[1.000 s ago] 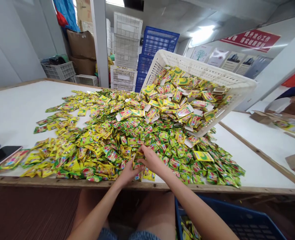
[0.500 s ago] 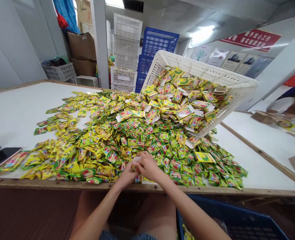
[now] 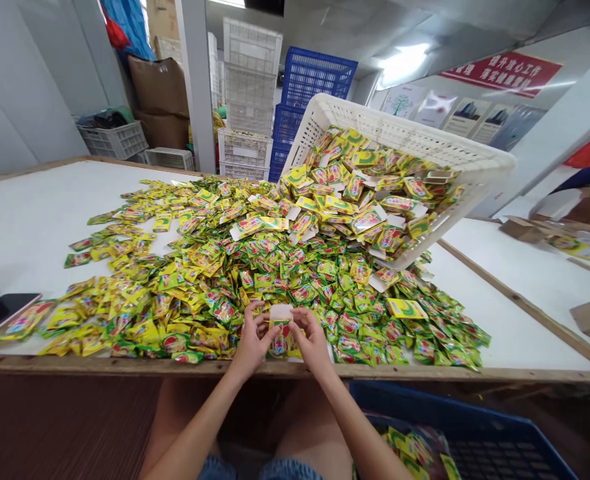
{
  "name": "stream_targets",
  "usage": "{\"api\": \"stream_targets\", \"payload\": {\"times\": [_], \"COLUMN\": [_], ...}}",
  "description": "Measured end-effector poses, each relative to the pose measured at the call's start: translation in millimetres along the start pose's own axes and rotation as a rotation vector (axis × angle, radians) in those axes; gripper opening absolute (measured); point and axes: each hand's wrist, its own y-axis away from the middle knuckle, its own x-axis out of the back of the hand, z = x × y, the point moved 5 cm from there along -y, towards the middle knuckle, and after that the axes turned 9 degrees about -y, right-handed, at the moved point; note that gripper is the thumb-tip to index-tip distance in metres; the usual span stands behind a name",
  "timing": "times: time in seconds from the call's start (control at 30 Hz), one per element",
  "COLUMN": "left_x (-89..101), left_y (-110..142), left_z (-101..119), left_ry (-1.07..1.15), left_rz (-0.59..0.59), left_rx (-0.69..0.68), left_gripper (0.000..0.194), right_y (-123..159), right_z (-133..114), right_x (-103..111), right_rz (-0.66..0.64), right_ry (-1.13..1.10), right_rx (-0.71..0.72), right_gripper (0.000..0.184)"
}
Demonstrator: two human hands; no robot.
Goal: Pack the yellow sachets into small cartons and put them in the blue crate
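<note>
Between my hands, near the table's front edge, is a small yellow printed box [image 3: 281,340] with its white end flap up and toward the far side. My left hand [image 3: 255,339] grips its left side, thumb on the front face. On the right side, my right hand [image 3: 311,337] holds it the same way, thumb and fingers pinching the edge. Whatever lies inside the box is hidden. Green and yellow sachets [image 3: 175,300] are heaped all around the hands. A yellow box [image 3: 407,309] lies flat on the heap to the right.
A tilted white crate [image 3: 405,123] spills small boxes onto the heap. At the left edge lies a phone [image 3: 5,313]. A blue crate [image 3: 495,413] with packets stands below the table on the right. A wooden strip [image 3: 519,303] crosses the white tabletop [image 3: 35,227].
My hands were close together over the box; now they are apart, one on each side, with its front and raised white flap showing. The view has shifted slightly.
</note>
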Motion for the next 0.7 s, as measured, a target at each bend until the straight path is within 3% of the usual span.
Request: {"api": "stream_targets", "payload": {"times": [0.07,0.2,0.37,0.5,0.7], "left_x": [0.7,-3.4,-3.6,-2.4,-6.3], "left_y": [3,3,-1,-1,2], "left_z": [2,0,-2,3,18], "left_ry": [-0.035,-0.173,-0.176,-0.129,-0.263], "left_rz": [0.034,-0.031,-0.009,0.044,0.001], "left_rx": [-0.036,-0.031,-0.047,-0.079,-0.148], "left_gripper": [0.042,0.021,0.017,0.030,0.013], "right_y": [1,5,2,1,4], "right_z": [-2,-5,-9,-8,-19], "right_x": [5,13,11,10,8], "right_rz": [0.003,-0.002,0.026,0.060,-0.012], "right_ry": [0.049,0.183,0.195,0.092,0.211], "right_rx": [0.007,-0.003,0.062,0.055,0.113], "right_gripper": [0.023,0.020,0.015,0.023,0.014]}}
